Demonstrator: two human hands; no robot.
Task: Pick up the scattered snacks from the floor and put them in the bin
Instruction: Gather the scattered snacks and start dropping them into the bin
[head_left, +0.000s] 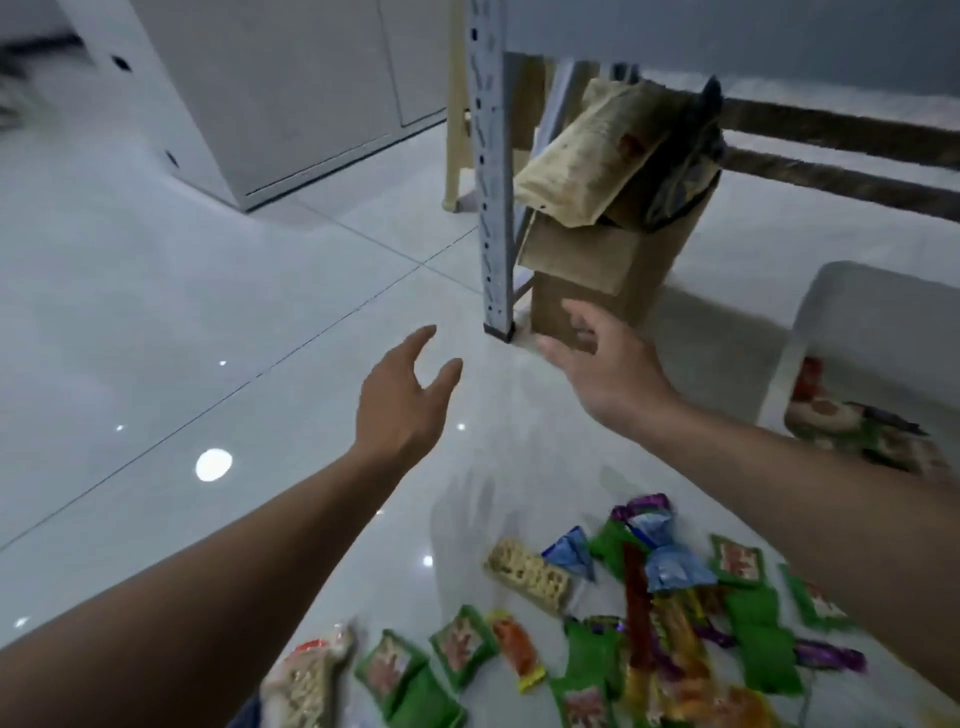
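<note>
While above the snacks (649, 613), left hand (400, 395) and right hand (602, 364) spread, empty, right near cardboard box (623, 270).

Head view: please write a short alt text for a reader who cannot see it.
The left hand and right hand, both open and empty, reach forward over a glossy tiled floor. Colourful snack packets lie scattered below them. A white bin holding a few packets stands at the right, a cardboard box ahead.
</note>
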